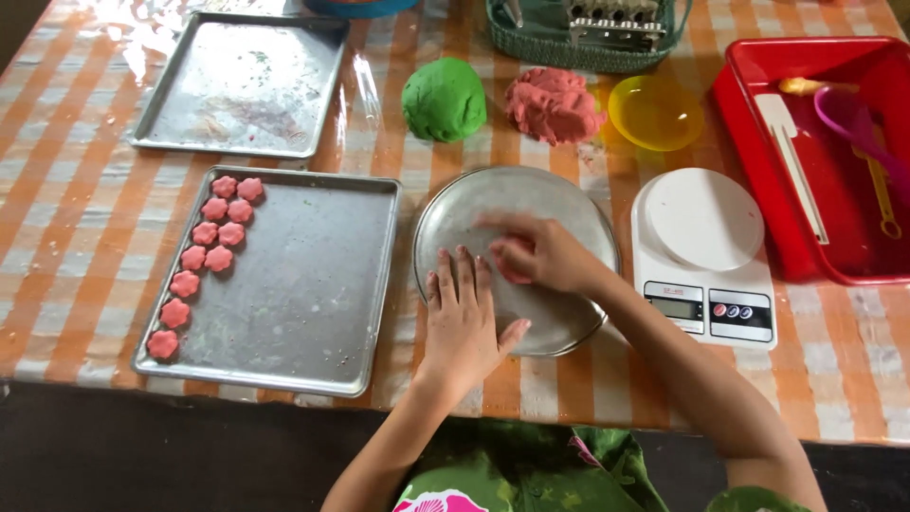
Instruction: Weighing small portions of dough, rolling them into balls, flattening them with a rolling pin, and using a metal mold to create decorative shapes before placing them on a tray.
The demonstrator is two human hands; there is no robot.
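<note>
Nearest, the left hand (462, 318) lies flat with fingers spread on the round silver metal plate (559, 204), holding nothing, while the right hand (542, 254) curls its fingers loosely round a small pink dough piece (510, 272) on that plate. Left of them, a rectangular metal baking tray (303, 284) carries pink flower-shaped dough pieces (210, 258) (along its left edge); farther back on the orange-checked bench (57, 237) sit a green dough ball (444, 99) and a pink dough lump (554, 104).

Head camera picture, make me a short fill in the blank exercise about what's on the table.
1. The flower-shaped dough pieces on the near tray are ____ in colour.
2. The left hand lies flat on the round ____ plate.
3. The dough ball beside the pink lump is ____.

Missing words: pink; metal; green
</note>
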